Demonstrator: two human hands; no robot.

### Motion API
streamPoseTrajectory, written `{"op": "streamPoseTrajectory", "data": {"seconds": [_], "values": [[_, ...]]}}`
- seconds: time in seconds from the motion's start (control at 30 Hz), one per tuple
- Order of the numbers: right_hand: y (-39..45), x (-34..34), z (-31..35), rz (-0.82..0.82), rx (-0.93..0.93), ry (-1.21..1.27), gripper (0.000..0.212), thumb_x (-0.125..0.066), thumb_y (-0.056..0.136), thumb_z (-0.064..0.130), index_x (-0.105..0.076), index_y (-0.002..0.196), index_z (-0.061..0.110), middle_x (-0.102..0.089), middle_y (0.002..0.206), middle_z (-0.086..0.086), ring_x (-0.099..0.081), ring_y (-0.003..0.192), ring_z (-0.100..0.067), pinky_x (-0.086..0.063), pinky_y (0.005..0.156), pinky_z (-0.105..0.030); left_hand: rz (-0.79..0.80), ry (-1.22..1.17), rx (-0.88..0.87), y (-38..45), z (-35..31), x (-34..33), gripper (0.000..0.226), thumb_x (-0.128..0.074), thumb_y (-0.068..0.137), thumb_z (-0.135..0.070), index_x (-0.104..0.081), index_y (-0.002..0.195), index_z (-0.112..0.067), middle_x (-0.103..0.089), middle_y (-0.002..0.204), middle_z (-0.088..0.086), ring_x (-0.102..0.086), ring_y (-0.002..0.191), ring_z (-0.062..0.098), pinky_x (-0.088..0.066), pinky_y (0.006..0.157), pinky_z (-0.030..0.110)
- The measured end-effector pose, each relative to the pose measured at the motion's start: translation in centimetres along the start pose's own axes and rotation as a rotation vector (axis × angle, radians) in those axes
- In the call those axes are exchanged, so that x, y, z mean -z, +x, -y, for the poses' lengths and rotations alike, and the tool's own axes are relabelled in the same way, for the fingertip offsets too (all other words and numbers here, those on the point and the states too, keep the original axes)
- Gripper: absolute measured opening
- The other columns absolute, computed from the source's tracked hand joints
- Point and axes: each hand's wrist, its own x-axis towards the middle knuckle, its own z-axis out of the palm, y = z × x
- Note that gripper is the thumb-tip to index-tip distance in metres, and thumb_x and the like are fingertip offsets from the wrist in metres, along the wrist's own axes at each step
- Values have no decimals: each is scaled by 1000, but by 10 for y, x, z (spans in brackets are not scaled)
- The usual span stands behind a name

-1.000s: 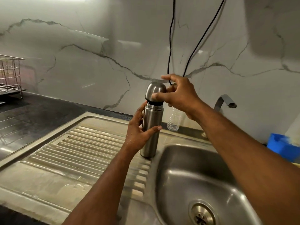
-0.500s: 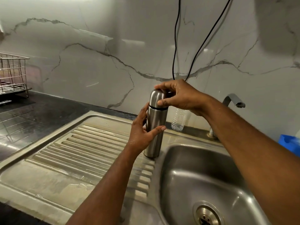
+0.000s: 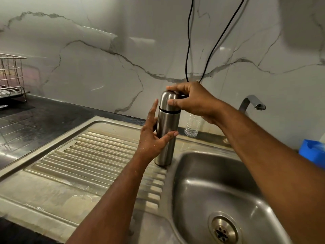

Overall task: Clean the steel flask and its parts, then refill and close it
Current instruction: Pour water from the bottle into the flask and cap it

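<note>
Steel flask (image 3: 167,134) stands upright on the sink's ribbed drainboard (image 3: 91,155), right at the basin (image 3: 219,187) edge. Cap (image 3: 168,103) sits on top, dark ring below it. Right hand (image 3: 191,101) grips the cap, thumb in front, fingers curled over the dome; far side of the cap hidden by them. Left hand (image 3: 154,138) steadies the body: thumb pressed across the front, fingers mostly straight behind it, their contact hidden by the flask. Flask base partly covered by the left wrist. Clear plastic bottle (image 3: 192,126) behind, top hidden by the right hand. Tap (image 3: 251,103) base hidden by forearm. Blue container (image 3: 313,152) and wire rack (image 3: 12,76) cut off at frame edges. Two black cables (image 3: 189,41) hang down wall, lower ends hidden behind hand.
</note>
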Motion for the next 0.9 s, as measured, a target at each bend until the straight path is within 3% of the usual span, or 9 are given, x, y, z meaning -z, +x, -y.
{"op": "streamPoseTrajectory", "data": {"seconds": [0.1,0.27,0.4,0.47,0.53,0.6,0.67,0.77,0.9], "values": [[1,-5,11,-54,35,-85,60,-83,84,15,-62,140,13,-64,134,-2,-57,110,-8,-50,75,-11,-2,-3,-11,0,-1,1,111,-88,84,-19,-16,159,-58,-48,158,6,-59,134,21,-52,81,6],[2,-15,20,-211,5,-283,56,-90,77,30,-71,125,7,-73,120,-8,-67,106,-19,-58,92,-32,-29,2,-2,-1,-2,0,105,-88,82,-18,-23,152,-60,-54,151,7,-61,129,19,-53,78,7],[-1,-33,15,-420,45,-492,47,-85,74,55,-75,93,13,-72,87,0,-64,79,-13,-44,61,-21,-41,12,-1,-1,0,0,104,-90,79,-27,-25,149,-67,-57,149,6,-60,133,20,-55,82,10],[0,-29,15,-398,44,-480,50,-86,73,56,-73,94,13,-71,88,1,-63,80,-12,-46,64,-22,-21,18,11,0,0,3,104,-90,80,-26,-27,155,-59,-59,146,6,-61,132,20,-56,83,11],[1,-13,15,-231,-24,-264,54,-88,74,49,-70,109,13,-68,98,2,-64,90,-13,-55,74,-27,2,18,21,0,-1,5,104,-90,81,-22,-27,159,-50,-60,146,5,-61,132,19,-56,82,10],[2,1,6,18,-118,71,63,-88,80,31,-60,133,14,-64,116,-3,-64,108,-19,-61,85,-33,14,12,26,-1,-4,5,102,-89,82,-20,-28,159,-46,-62,143,2,-62,128,14,-55,82,8],[5,0,-9,108,-115,247,68,-84,84,12,-53,145,14,-61,130,-8,-61,122,-25,-61,94,-39,14,9,20,-2,-4,6,100,-89,83,-20,-29,158,-47,-63,140,0,-63,125,10,-54,81,7],[4,-11,-14,-6,-58,223,68,-86,81,11,-57,142,15,-63,133,-7,-61,122,-22,-58,100,-42,-6,26,27,-1,-2,5,101,-89,82,-22,-29,161,-43,-63,141,1,-63,128,15,-55,80,9],[-7,-38,-7,-391,-25,-120,63,-91,72,45,-69,124,16,-73,116,-1,-67,102,-13,-58,88,-30,-39,77,15,-1,0,0,102,-89,81,-24,-28,160,-45,-61,143,6,-63,128,19,-61,86,18]]}}
